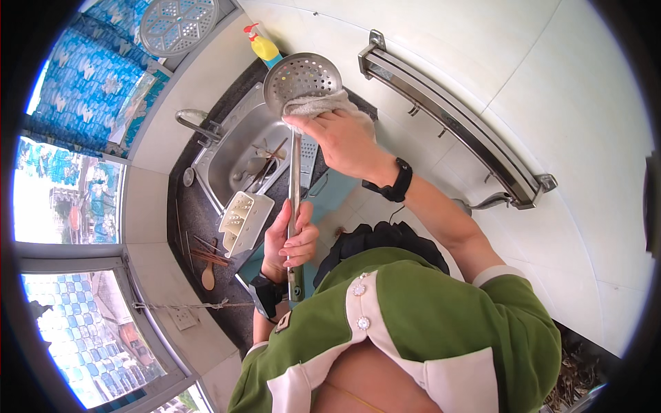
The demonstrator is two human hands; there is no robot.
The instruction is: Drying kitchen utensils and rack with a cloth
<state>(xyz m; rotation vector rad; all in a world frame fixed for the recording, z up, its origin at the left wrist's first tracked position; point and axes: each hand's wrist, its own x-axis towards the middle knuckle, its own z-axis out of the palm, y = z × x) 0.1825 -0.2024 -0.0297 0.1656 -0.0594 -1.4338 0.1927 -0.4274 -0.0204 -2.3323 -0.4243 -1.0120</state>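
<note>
My left hand (292,237) grips the long metal handle of a perforated skimmer ladle (302,77), whose round bowl points up and away from me. With my right hand (348,139) I hold a pale grey cloth (330,106) against the lower rim of the bowl, where it meets the handle. The cloth hides part of that rim. Behind the ladle is a stainless steel sink (219,168), with spoons, chopsticks and other utensils (258,165) in its basin. A metal grater (309,155) lies across the sink's near side, partly behind the handle.
A cream utensil caddy (248,222) sits at the counter edge beside chopsticks and a wooden spoon (208,276). A faucet (199,126) rises behind the sink. A yellow pump bottle (265,49) stands in the corner. A metal hook rail (449,124) juts from the right wall.
</note>
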